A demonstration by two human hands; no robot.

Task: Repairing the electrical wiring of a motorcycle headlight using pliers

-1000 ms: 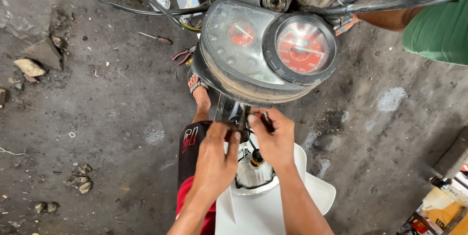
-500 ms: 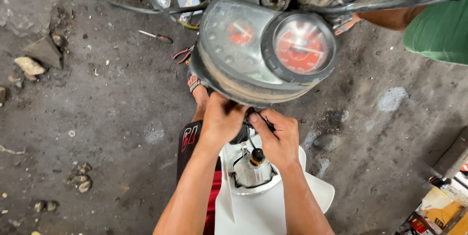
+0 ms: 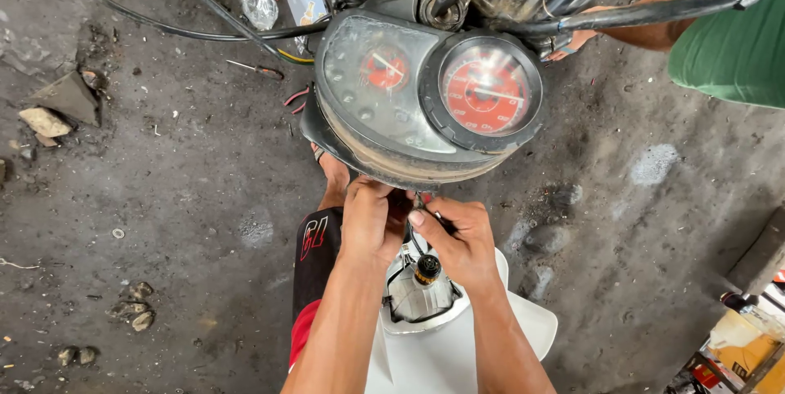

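Observation:
Both my hands reach up under a motorcycle's instrument cluster (image 3: 425, 100), which has two red-faced dials. My left hand (image 3: 370, 222) is curled with its fingers tucked beneath the cluster's lower edge; what they grip is hidden. My right hand (image 3: 462, 235) pinches thin black wires (image 3: 419, 243) just below that edge. Beneath the hands sits the back of a headlight reflector (image 3: 413, 300) with a bulb socket (image 3: 427, 267), set in a white front cover (image 3: 458, 353).
Black cables (image 3: 163, 22) and the handlebar (image 3: 654, 10) run across the top. Another person in green (image 3: 736, 42) is at the upper right. A screwdriver (image 3: 257, 69), stones (image 3: 45, 120) and a washer (image 3: 118, 233) lie on the concrete floor. Containers (image 3: 744, 337) stand at the lower right.
My left hand has moved up from the reflector area to the cluster's underside. My right hand stays close, now holding the wires. The view shifted slightly.

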